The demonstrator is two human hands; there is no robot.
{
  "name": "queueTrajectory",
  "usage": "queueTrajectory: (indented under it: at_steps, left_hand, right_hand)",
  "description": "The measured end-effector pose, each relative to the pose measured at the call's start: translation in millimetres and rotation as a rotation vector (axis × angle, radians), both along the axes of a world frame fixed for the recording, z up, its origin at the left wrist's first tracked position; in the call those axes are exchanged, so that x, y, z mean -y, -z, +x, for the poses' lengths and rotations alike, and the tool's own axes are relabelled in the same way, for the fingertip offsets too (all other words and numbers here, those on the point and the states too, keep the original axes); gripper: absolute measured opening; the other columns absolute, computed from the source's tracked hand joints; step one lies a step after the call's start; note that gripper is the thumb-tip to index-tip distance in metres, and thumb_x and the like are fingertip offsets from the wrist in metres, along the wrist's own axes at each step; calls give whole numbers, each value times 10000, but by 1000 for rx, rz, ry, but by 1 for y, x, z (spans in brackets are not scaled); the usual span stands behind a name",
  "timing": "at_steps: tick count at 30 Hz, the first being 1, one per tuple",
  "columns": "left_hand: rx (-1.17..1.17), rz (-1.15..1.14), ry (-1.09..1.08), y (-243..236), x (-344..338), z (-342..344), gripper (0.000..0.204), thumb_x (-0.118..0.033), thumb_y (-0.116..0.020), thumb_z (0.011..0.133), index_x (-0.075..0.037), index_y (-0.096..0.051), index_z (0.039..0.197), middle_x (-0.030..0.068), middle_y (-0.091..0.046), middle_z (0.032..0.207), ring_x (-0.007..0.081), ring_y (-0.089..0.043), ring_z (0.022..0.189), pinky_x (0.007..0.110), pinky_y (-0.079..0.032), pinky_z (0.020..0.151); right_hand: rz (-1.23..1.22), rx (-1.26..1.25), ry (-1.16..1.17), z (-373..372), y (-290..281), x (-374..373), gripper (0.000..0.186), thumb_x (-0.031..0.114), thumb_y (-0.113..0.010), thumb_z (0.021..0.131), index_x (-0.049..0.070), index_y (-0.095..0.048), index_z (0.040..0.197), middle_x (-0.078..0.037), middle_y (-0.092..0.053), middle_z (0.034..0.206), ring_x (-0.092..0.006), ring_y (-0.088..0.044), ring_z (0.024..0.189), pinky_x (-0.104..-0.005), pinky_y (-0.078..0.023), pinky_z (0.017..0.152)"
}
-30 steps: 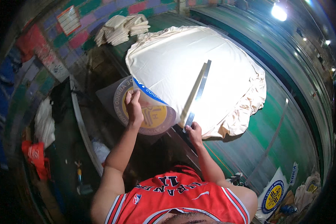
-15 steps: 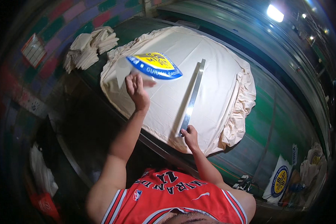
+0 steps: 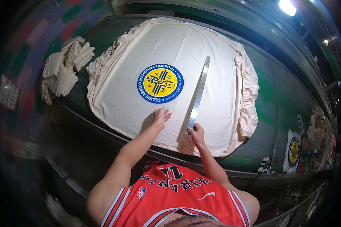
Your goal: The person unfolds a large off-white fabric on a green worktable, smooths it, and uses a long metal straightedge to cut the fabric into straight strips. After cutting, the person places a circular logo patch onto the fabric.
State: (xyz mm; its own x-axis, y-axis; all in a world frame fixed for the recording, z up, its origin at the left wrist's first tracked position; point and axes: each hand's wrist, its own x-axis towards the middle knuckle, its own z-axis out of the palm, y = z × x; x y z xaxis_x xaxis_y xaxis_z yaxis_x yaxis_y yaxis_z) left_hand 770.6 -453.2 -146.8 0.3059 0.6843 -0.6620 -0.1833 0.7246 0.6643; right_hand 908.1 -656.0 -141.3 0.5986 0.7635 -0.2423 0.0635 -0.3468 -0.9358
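With the round blue-and-yellow emblem (image 3: 160, 83) lying flat mid-way on the cream cloth (image 3: 223, 41), the left hand (image 3: 161, 116) rests below it, fingers spread, while the right hand (image 3: 196, 133) pinches the long metal ruler's (image 3: 199, 92) near end, seemingly aligning the emblem, which calls for squaring the ruler beside it.

Matt cream cloth (image 3: 216, 49) with gathered edges carries a glossy round printed emblem (image 3: 160, 83) and a shiny metal ruler (image 3: 198, 94).

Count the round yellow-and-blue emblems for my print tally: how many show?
2: one round emblem on the cream cloth, beyond the left hand; another emblem sheet far right. Others may be hidden.
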Motion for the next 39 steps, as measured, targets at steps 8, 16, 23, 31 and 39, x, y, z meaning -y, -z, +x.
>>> queueTrajectory:
  at_steps: [8,16,23,31,39]
  left_hand:
    - [-490,635,212,3,-112,-51,313,-109,-655,847,0,-563,1125,165,-595,1170,278,-653,969,408,-528,859]
    - [-1242,1005,506,-10,-228,-97,525,-288,-772,818,-55,-542,1229,158,-522,1294,359,-489,1258,516,-422,1028]
    - [-1218,935,775,-23,-249,-90,600,-348,-806,803,-1,-554,1223,207,-535,1311,380,-477,1291,527,-454,1022]
    - [-1212,1089,622,-33,-218,-87,612,-311,-792,824,-19,-507,1280,221,-395,1446,395,-426,1320,499,-395,1081]
    - [-1216,1160,838,-35,-199,-98,797,-441,-721,873,-13,-356,1437,314,-262,1542,440,-230,1462,503,-221,1206]
  right_hand:
    - [45,-289,230,-67,9,-56,129,71,-627,935,-38,-600,997,-79,-639,856,-152,-620,707,-322,-570,634]
    - [-365,378,264,-73,-21,-72,368,147,-677,886,12,-532,1196,-171,-688,812,-304,-684,737,-460,-554,684]
    - [-681,775,-35,-65,-47,-85,305,255,-709,854,10,-613,1007,-242,-613,976,-420,-647,900,-522,-538,729]
    - [-267,763,153,-52,-27,-178,523,261,-772,834,-41,-574,1211,-280,-577,1097,-433,-581,1029,-465,-495,882]
    - [-283,402,350,-44,-27,-225,840,191,-888,705,-92,-421,1343,-321,-379,1323,-459,-427,1265,-426,-404,1070]
